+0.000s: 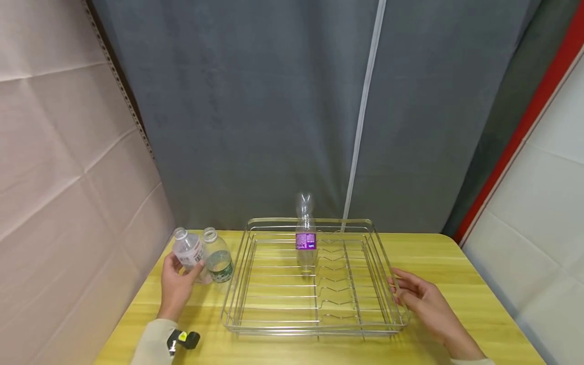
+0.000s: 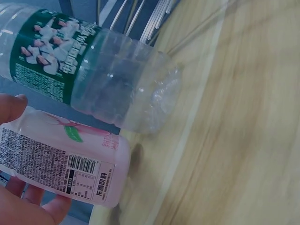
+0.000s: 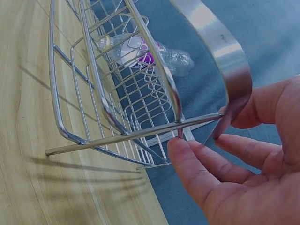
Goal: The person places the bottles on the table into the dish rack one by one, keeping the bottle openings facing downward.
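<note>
A pink-labelled bottle (image 1: 188, 249) in the left hand (image 1: 175, 289)

From my station I see the bottle neck up at the left side of the table (image 1: 447, 261); the hand's thumb and fingers curl round it, spread only as wide as its body. I cannot tell whether its base touches down. Just beside it stands a green-labelled bottle (image 1: 218, 258), between it and the wire rack (image 3: 222, 42). On my other side, the right hand (image 1: 420, 299) pinches the rack's rim, fingers partly bent. Inside the rack, a purple-labelled bottle (image 1: 305, 241) stands neck down. Behind hangs a grey curtain (image 1: 255, 126).
</note>
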Tool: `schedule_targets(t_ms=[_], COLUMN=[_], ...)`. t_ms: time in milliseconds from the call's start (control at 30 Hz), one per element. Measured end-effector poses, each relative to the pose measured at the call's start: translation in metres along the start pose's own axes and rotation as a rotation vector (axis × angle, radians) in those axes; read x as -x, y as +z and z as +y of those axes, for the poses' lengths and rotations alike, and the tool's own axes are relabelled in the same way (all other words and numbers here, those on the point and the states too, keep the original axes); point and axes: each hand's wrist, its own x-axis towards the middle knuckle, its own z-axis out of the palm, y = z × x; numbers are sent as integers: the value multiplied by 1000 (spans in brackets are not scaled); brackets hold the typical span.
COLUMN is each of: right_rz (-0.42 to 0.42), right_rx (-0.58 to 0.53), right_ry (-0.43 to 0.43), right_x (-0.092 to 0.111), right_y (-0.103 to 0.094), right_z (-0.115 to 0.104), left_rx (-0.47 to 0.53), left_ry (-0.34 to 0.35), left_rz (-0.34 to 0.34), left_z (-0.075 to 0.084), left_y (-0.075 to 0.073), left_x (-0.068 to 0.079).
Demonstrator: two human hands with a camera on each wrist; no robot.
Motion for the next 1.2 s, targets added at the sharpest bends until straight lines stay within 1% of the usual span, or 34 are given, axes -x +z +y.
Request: schedule_targets(t_ms=[133,333,533,633,767,833,900,1033,1200], right_rz=[-3,9,43,51,77,100,130,187,219], right_rx=[2,6,90,136,173,203,241,315,333], right_ry=[-8,4,30,25,-6,-36,-65,-137,-201], right_x=[1,-1,-4,-4,-3,-3,-3,-3,-1], right_y=[-1,-1,-6,-9,-9,-10,-9,-7,-2], right_z=[1,1,0,-3,-10,-14,-19,-31,-45], left_rx=[-2,16,56,77,73,64,76,89,87], left_ry=[5,8,67,88,127,158,194,267,352], left_rz=[29,112,155,176,200,207,211,210,187], left_z=[4,14,25,30,36,40,44,56,73], left_y=[1,1,1,-1,-7,-10,-13,-18,-20], left_x=[4,11,15,17,23,26,30,38,49])
